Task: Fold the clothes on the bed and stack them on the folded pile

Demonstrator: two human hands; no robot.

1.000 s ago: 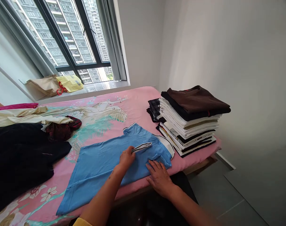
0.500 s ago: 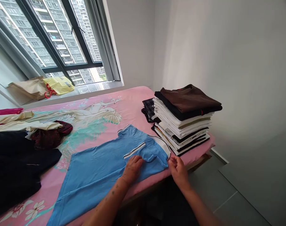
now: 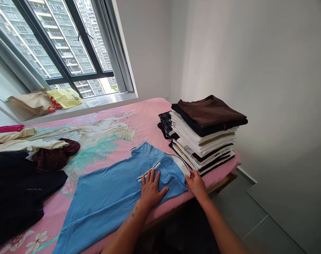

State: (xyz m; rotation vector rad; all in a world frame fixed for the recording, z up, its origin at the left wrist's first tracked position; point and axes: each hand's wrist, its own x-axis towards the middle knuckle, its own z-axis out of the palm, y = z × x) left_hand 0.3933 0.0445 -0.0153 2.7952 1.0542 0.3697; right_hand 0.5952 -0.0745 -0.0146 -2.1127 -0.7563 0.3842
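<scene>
A light blue shirt with a white, dark-edged collar lies flat on the pink bedspread. One sleeve is folded in over its body. My left hand lies open and flat on that folded sleeve, fingers spread. My right hand is closed in a pinch on the shirt's shoulder edge, right by the collar at the bed's near corner.
A tall stack of folded clothes, brown on top, stands at the bed's right corner. Unfolded dark, cream and red plaid garments lie heaped at the left. Paper and yellow bags rest on the windowsill. Grey floor lies to the right.
My left hand has let go of the sleeve cuff and now lies flat on it. My right hand moved from the shirt's body to its collar-side edge and pinched it.
</scene>
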